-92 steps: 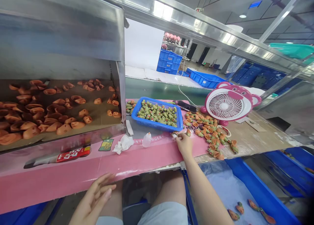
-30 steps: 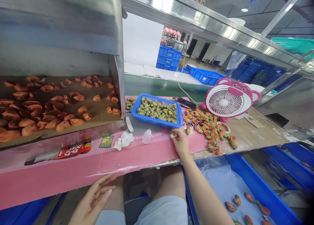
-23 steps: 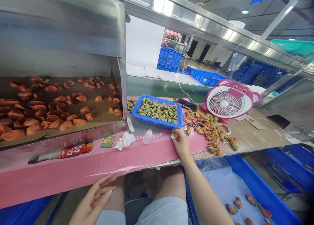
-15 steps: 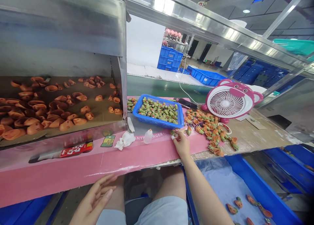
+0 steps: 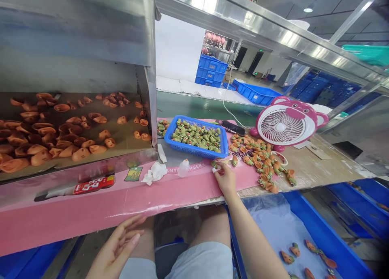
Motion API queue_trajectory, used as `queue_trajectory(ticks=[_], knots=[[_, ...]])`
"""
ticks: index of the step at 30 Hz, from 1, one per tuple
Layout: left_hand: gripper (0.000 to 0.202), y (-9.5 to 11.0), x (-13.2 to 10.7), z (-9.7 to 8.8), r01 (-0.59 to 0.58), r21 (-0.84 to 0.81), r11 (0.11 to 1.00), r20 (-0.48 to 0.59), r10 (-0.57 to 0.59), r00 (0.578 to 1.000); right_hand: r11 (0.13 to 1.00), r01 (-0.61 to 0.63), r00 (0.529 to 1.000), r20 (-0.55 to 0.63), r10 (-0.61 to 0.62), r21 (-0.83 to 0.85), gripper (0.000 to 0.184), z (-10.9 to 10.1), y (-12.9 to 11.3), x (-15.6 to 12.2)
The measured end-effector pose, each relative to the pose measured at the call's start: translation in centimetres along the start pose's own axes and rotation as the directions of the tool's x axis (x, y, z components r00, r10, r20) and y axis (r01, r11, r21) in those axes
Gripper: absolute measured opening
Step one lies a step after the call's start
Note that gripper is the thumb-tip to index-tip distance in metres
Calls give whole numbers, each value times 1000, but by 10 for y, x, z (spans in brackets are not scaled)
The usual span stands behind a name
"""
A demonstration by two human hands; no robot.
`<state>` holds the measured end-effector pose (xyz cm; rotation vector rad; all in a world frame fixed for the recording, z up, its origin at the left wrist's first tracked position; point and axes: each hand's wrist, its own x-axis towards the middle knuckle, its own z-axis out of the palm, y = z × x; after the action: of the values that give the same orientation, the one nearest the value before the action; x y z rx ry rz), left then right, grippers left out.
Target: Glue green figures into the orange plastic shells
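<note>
My right hand (image 5: 226, 179) rests at the pink table mat (image 5: 127, 202), its fingers curled together beside a small green piece (image 5: 214, 164). Something white shows at the thumb tip; what lies between the fingers is hidden. My left hand (image 5: 118, 246) hovers over the lap with fingers loosely apart and nothing in it. Behind the right hand stands a blue basket (image 5: 194, 151) full of small green figures (image 5: 196, 135). To the right lies a pile of orange-and-green shell-shaped pieces (image 5: 264, 165). A translucent dropper bottle (image 5: 183, 168) and a crumpled white tissue (image 5: 155, 173) are to its left.
A metal-framed box (image 5: 150, 108) at the left holds many orange shell pieces (image 5: 42, 137). A pink bear-shaped fan (image 5: 281, 127) stands at the back right. Below the table edge, a blue bin (image 5: 331, 226) holds several orange-and-green pieces. A red-labelled tube (image 5: 94, 184) lies in front of the box.
The view has shifted very slightly. Both hands and the things on the table stay where they were.
</note>
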<state>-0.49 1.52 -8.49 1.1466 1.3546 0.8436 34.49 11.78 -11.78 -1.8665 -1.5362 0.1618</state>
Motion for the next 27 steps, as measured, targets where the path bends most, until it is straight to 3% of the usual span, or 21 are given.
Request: queue_trajectory(ticks=[6, 10, 16, 18, 22, 27], knots=[[41, -6, 3, -1, 2, -7, 1000, 28, -2, 1000, 999, -27, 998, -47, 29, 33, 30, -1, -4, 1], [41, -9, 3, -2, 1, 4, 1000, 47, -1, 999, 996, -48, 987, -151, 59, 76, 34, -7, -14, -5], [42, -5, 1, -2, 16, 17, 1000, 56, -17, 998, 983, -118, 909, -383, 162, 138, 45, -14, -39, -38], [42, -4, 2, -1, 20, 19, 1000, 57, -21, 998, 977, -113, 920, -353, 171, 180, 44, -8, -51, -48], [39, -2, 0, 1, -23, -20, 1000, 26, 24, 999, 957, 0, 993, -114, 35, 292, 47, 15, -84, -51], [33, 15, -3, -7, -101, 15, 995, -46, 101, 994, 932, 80, 993, 54, -105, 353, 65, 41, -115, -35]])
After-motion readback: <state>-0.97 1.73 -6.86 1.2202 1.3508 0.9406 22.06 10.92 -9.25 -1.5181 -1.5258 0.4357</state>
